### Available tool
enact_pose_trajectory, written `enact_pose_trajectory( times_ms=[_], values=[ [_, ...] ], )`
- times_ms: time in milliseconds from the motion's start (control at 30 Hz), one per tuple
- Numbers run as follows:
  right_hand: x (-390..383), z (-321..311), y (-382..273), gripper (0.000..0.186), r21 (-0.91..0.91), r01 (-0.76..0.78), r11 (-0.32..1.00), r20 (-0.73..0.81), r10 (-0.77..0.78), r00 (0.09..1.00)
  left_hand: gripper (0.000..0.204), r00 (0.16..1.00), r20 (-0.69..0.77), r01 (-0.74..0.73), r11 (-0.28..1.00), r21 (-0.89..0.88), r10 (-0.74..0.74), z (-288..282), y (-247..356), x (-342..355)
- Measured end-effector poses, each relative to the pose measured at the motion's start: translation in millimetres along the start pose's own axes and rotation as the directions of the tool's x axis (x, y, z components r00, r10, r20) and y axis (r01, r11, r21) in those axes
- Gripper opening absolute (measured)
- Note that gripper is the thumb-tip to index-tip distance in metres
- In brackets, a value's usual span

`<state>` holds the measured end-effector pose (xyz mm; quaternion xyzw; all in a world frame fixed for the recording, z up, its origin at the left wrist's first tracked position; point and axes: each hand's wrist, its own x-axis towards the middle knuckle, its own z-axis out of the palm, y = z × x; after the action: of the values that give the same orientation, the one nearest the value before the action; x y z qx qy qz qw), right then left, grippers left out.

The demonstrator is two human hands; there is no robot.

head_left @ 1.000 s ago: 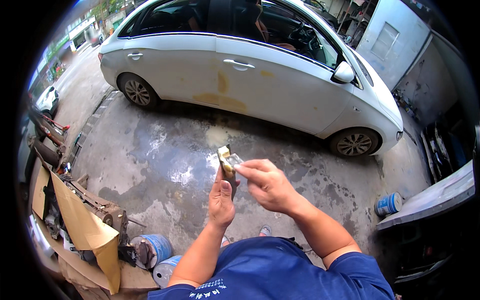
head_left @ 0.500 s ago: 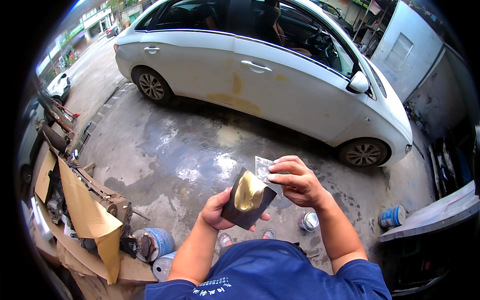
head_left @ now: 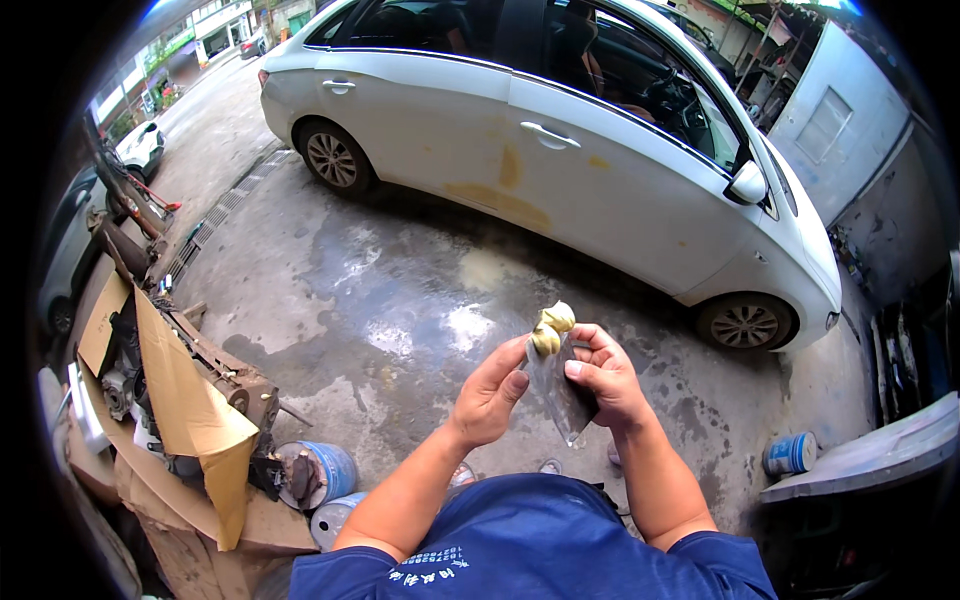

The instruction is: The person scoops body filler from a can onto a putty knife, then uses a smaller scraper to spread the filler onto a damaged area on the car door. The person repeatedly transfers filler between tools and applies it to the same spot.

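Two thin flat pieces overlap between my hands: a dark square mixing board, tilted steeply, and a greyish spreader against it. Yellowish putty sits in soft lumps at their upper end. My left hand is closed at the left edge, its thumb bent and its fingertips partly hidden beside the putty. On the right side, my right hand pinches with the thumb on the face of the pieces and the fingers behind. The overlap hides exactly where each piece is gripped.
A white car with tan patches on its doors stands ahead. Cardboard and scrap parts lie at left, beside blue-labelled drums. At right are a blue can and a pale panel. The concrete floor is stained.
My hands have come together. The board has turned from lying face up to steeply tilted, and the putty has gathered at its upper end. The view has shifted slightly, moving the car rightward.
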<state>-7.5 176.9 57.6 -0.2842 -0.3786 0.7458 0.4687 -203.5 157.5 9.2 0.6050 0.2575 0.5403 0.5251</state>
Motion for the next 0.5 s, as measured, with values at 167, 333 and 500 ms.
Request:
enact_pose_trajectory(
  times_ms=[167,333,500],
  values=[
    [1,16,-39,0.042,-0.219,0.32,0.921,0.203,-0.278,0.939,0.053,0.88,0.252,0.473,0.691,-0.547,-0.403,-51,18,-10],
    [19,55,-21,0.048,-0.602,0.592,0.536,0.606,-0.177,0.776,0.065,0.879,0.439,0.473,0.227,-0.851,-0.185,-71,10,-35],
    [51,44,-6,0.041,-0.895,0.444,0.027,0.436,-0.148,0.888,0.065,0.905,0.314,0.403,0.338,-0.851,-0.289,-78,10,-30]
  ],
)
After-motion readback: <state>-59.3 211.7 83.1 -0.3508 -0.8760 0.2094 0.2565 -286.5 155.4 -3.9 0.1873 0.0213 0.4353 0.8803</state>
